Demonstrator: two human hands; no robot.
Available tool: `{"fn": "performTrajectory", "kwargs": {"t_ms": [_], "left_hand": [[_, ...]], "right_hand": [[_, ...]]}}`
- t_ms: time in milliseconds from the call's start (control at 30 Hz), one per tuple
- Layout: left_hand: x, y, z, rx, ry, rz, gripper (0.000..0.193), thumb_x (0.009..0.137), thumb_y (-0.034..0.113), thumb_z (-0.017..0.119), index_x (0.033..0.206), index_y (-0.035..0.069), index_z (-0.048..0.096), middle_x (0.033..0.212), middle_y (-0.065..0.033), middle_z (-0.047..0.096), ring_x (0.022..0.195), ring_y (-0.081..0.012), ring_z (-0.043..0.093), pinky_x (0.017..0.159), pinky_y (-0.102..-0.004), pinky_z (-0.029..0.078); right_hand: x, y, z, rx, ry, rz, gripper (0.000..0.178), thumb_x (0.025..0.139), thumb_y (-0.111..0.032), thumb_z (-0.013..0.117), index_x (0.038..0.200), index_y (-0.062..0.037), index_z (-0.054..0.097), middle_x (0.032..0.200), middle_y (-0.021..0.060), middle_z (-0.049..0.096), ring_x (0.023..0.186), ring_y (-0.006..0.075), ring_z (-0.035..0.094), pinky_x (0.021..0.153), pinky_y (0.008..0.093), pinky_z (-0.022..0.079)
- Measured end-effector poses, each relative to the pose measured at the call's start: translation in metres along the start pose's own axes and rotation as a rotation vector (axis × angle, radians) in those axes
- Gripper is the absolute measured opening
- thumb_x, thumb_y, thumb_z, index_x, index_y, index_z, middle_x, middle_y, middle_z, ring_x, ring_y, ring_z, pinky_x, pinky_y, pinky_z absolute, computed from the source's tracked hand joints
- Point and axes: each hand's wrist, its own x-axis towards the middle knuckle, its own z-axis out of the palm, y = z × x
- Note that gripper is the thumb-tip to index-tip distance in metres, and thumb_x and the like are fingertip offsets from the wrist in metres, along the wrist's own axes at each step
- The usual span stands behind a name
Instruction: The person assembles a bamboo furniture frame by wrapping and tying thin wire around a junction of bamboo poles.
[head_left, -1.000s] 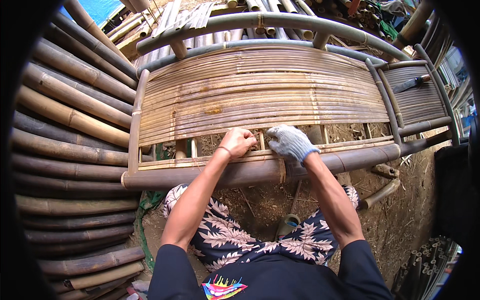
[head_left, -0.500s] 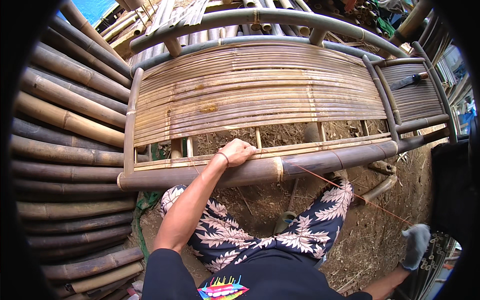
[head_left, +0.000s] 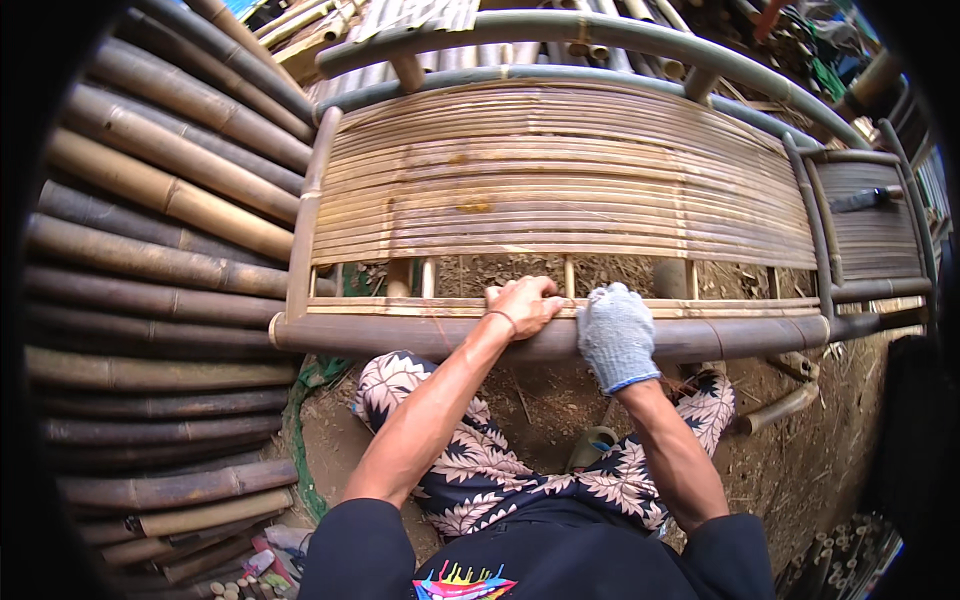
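Note:
A bamboo bench (head_left: 560,190) lies across in front of me, with thin slats tied in rows over its frame. My bare left hand (head_left: 525,305) is bent over the narrow slats (head_left: 740,307) along the near edge, fingers curled onto them. Right beside it, my right hand (head_left: 617,330) in a grey knit glove is closed at the same slats and the thick front pole (head_left: 400,338); what its fingers hold is hidden. A thin reddish-brown cord (head_left: 440,328) passes over the pole left of my hands.
Stacked bamboo poles (head_left: 170,300) line the left side. A knife-like tool (head_left: 866,199) with a dark handle lies on the small slatted end section at right. Bamboo offcuts (head_left: 775,405) lie on the dirt floor below. An open gap in the bench separates the near slats from the wide panel.
My gloved right hand has come from the far lower right, where it held the cord stretched out, up to the front slats beside my left hand. The view has shifted slightly.

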Motion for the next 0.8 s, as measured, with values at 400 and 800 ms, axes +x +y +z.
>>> {"fn": "performTrajectory", "kwargs": {"t_ms": [400, 800], "left_hand": [[0.004, -0.008, 0.006, 0.056, -0.069, 0.029, 0.038, 0.098, 0.045, 0.044, 0.109, 0.025, 0.073, 0.103, -0.0082, 0.074, 0.104, -0.0305, 0.066, 0.094, -0.0457, 0.033], [0.013, -0.006, 0.006, -0.025, 0.029, 0.151, 0.036, 0.093, 0.047, 0.052, 0.102, 0.022, 0.077, 0.092, -0.0100, 0.075, 0.093, -0.0288, 0.069, 0.085, -0.0452, 0.036]], "right_hand": [[0.049, 0.023, -0.126, 1.206, -0.216, -0.191, 0.033, 0.099, -0.028, 0.056, 0.103, 0.0012, 0.071, 0.073, 0.0076, 0.065, 0.068, 0.0149, 0.060, 0.069, 0.0356, 0.052], [-0.025, -0.023, -0.021, 0.429, -0.074, -0.524, 0.008, 0.089, -0.013, 0.052, 0.088, -0.0063, 0.056, 0.074, 0.0159, 0.061, 0.068, 0.0312, 0.066, 0.057, 0.0432, 0.050]]}}
